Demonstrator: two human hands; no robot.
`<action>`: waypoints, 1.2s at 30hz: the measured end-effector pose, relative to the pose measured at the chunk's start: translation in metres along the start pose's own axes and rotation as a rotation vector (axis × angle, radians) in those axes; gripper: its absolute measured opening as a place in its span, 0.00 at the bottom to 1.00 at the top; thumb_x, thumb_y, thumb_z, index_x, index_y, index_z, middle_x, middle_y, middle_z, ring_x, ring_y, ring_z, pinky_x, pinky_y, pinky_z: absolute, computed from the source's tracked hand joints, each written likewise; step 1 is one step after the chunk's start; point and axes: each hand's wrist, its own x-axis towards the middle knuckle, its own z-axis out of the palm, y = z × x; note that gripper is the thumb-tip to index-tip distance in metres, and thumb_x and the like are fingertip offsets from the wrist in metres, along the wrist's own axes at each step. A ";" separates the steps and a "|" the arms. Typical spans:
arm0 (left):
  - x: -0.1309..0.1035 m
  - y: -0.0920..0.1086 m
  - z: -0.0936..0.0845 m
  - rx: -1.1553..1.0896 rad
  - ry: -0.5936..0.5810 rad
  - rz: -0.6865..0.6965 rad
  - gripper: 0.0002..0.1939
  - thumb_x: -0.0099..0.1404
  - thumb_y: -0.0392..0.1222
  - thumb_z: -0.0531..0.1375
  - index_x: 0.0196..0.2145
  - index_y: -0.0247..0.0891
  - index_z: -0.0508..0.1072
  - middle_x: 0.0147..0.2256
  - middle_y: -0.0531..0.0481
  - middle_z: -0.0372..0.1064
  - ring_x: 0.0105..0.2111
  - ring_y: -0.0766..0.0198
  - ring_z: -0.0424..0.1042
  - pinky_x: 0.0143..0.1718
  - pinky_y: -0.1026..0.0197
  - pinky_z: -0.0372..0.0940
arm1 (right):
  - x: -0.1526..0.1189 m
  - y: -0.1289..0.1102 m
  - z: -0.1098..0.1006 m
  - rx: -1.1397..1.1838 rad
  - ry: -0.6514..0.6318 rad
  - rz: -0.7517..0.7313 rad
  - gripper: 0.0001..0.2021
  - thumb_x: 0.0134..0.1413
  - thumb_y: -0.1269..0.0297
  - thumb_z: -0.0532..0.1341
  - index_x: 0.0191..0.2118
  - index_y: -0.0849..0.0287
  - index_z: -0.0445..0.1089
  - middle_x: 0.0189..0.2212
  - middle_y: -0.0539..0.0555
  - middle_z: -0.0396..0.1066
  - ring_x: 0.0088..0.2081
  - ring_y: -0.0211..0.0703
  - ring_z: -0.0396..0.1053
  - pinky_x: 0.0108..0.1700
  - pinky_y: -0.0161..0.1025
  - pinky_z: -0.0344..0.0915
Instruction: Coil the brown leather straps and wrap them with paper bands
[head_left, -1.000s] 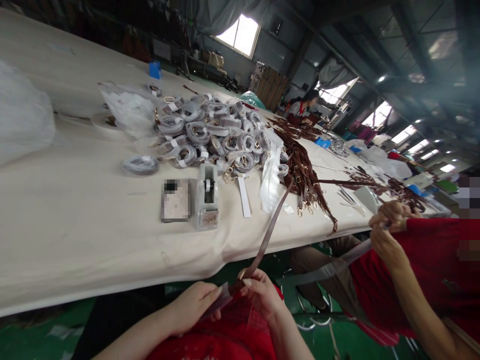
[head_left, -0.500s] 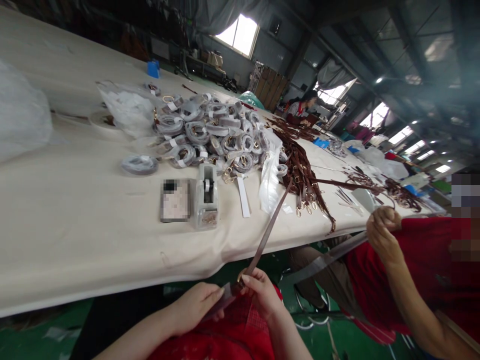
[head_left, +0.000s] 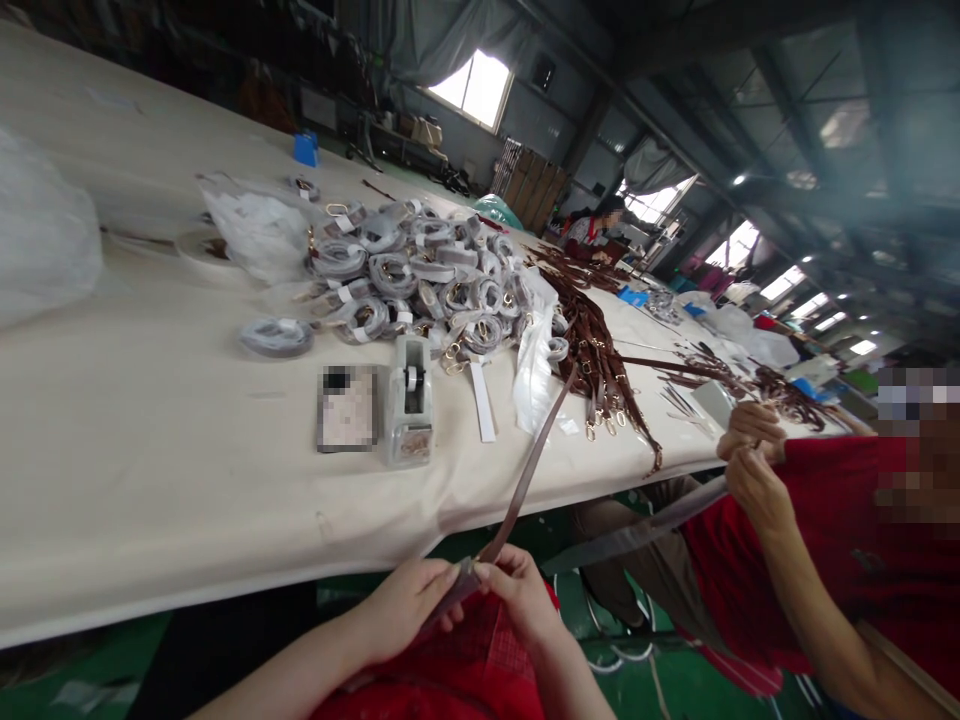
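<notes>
A brown strap runs from the pile of brown straps on the table down to my lap. At its near end, a clear plastic sleeve covers the strap. My left hand pinches the sleeved part between thumb and fingers. Close beside it, my right hand grips the strap where the sleeve begins; the buckle there is mostly hidden by my fingers. Both hands are just off the table edge, above a red apron.
Coiled, wrapped straps are heaped mid-table. Nearer stand a tape dispenser and a pixelated flat item; a white paper strip lies beside them. At right, a co-worker's hands hold another sleeved strap. Plastic bags lie left.
My hands have drawn closer together on the strap, and the gold buckle that showed between them is now mostly covered. The view has shifted slightly.
</notes>
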 end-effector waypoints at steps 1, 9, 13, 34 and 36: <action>0.003 0.002 0.000 0.003 -0.005 0.004 0.34 0.67 0.68 0.44 0.32 0.35 0.74 0.28 0.47 0.77 0.27 0.60 0.75 0.32 0.61 0.67 | 0.001 -0.003 -0.002 -0.005 0.004 -0.004 0.12 0.40 0.61 0.76 0.24 0.63 0.77 0.18 0.47 0.70 0.22 0.32 0.61 0.29 0.31 0.57; 0.020 0.006 0.002 0.046 0.034 0.009 0.34 0.66 0.69 0.43 0.29 0.36 0.71 0.26 0.45 0.76 0.23 0.60 0.74 0.27 0.61 0.64 | 0.027 -0.021 -0.018 0.011 0.128 -0.069 0.20 0.48 0.47 0.70 0.33 0.62 0.81 0.26 0.54 0.76 0.22 0.33 0.65 0.27 0.31 0.60; 0.026 0.003 0.003 0.036 0.073 0.042 0.33 0.67 0.67 0.43 0.32 0.36 0.73 0.29 0.45 0.77 0.27 0.59 0.75 0.31 0.60 0.66 | 0.031 -0.023 -0.019 -0.036 0.138 -0.092 0.21 0.49 0.46 0.69 0.33 0.63 0.81 0.20 0.53 0.73 0.22 0.37 0.65 0.28 0.34 0.61; 0.036 0.007 0.008 -0.163 0.050 0.050 0.23 0.57 0.62 0.63 0.28 0.36 0.71 0.26 0.49 0.75 0.27 0.61 0.73 0.33 0.60 0.67 | 0.021 -0.027 -0.007 -0.198 0.214 -0.197 0.19 0.52 0.47 0.67 0.34 0.61 0.82 0.23 0.53 0.74 0.27 0.41 0.66 0.33 0.37 0.62; 0.037 0.009 0.007 -0.177 0.058 0.047 0.24 0.56 0.63 0.63 0.27 0.35 0.71 0.26 0.49 0.74 0.27 0.61 0.73 0.33 0.60 0.66 | 0.020 -0.027 -0.002 -0.189 0.182 -0.189 0.19 0.52 0.47 0.67 0.34 0.61 0.82 0.23 0.52 0.73 0.26 0.39 0.66 0.33 0.37 0.62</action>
